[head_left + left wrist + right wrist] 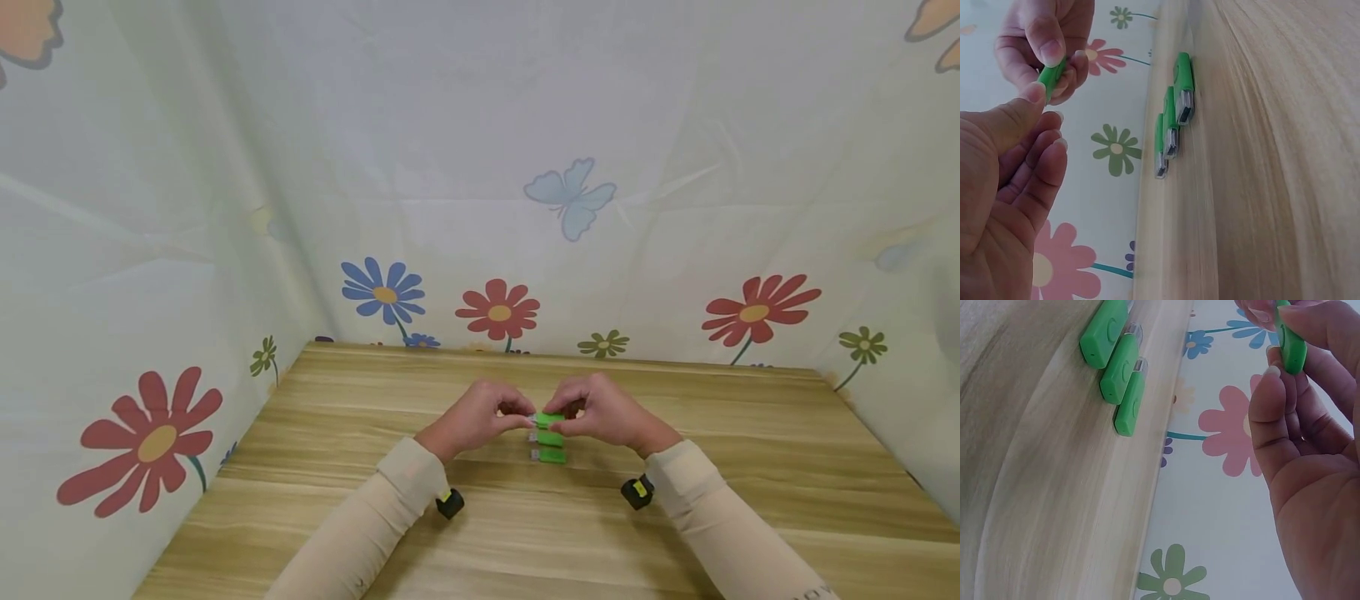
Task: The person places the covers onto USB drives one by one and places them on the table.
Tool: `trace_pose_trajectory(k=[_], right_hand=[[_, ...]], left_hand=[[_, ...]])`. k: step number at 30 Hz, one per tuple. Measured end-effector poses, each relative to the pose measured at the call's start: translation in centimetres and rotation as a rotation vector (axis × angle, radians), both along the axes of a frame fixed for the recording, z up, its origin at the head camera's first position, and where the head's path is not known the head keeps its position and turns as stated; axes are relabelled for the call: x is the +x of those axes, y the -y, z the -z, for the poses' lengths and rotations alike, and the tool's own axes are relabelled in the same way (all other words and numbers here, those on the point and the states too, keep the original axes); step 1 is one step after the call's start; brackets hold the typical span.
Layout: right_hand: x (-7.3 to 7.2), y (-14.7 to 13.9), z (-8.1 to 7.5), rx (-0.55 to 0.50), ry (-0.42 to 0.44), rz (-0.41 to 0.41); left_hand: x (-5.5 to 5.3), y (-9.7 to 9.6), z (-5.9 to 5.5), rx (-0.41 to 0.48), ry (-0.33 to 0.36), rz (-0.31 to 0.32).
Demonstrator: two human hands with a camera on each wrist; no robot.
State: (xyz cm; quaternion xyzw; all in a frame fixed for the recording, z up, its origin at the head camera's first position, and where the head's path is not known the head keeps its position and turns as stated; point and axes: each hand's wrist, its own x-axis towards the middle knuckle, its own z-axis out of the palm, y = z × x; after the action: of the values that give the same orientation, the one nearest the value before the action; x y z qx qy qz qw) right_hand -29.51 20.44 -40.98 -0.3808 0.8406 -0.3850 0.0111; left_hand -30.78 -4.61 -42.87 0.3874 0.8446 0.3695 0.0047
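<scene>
Both hands meet over the table around one green USB flash drive (1292, 347), raised above the tabletop. My right hand (606, 417) pinches its green body between thumb and fingers. From the other side, my left hand (480, 417) pinches the opposite end, and its fingertips hide the connector in the left wrist view. Three more green flash drives lie side by side on the table: a near one (1184, 87), a middle one (1169, 119) and a far one (1160, 147). Their clear-capped metal plugs point toward the left hand's side.
The wood-grain table (525, 533) stretches out under both forearms. A white curtain (465, 150) printed with flowers and a butterfly hangs along its back and sides. Small black devices, a left one (450, 503) and a right one (637, 492), sit at the wrists.
</scene>
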Motion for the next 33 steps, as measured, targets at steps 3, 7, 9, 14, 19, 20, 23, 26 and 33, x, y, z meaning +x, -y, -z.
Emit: trace_pose_trajectory(k=[3, 7, 9, 14, 19, 20, 23, 26, 33], right_hand=[[-0.1, 0.1, 0.1, -0.002, 0.015, 0.006], [-0.6, 0.1, 0.3, -0.010, 0.018, 0.014], [-0.9, 0.0, 0.6, -0.013, 0.016, 0.025], [-1.7, -0.2, 1.4, -0.025, 0.030, 0.113], [-2.5, -0.8, 2.0, -0.041, 0.076, 0.195], [-2.6, -0.9, 2.1, -0.042, 0.087, 0.203], [-3.0, -1.1, 2.3, -0.038, 0.097, 0.210], [-3.2, -1.1, 2.6, -0.019, 0.090, 0.214], [-3.9, -1.0, 3.0, 0.022, 0.072, 0.230]], left_hand=[[-0.3, 0.0, 0.3, 0.002, 0.018, -0.011], [-0.9, -0.2, 0.6, -0.016, 0.026, -0.034], [-1.3, -0.4, 0.9, -0.020, 0.030, -0.044], [-2.7, -0.8, 1.7, -0.006, 0.059, -0.077], [-3.7, -1.1, 2.0, -0.005, 0.075, -0.101], [-3.9, -1.1, 2.0, -0.006, 0.080, -0.106], [-4.4, -1.5, 2.1, -0.017, 0.092, -0.123], [-4.9, -1.8, 2.3, -0.050, 0.083, -0.138], [-5.9, -2.4, 2.9, -0.160, -0.015, -0.121]])
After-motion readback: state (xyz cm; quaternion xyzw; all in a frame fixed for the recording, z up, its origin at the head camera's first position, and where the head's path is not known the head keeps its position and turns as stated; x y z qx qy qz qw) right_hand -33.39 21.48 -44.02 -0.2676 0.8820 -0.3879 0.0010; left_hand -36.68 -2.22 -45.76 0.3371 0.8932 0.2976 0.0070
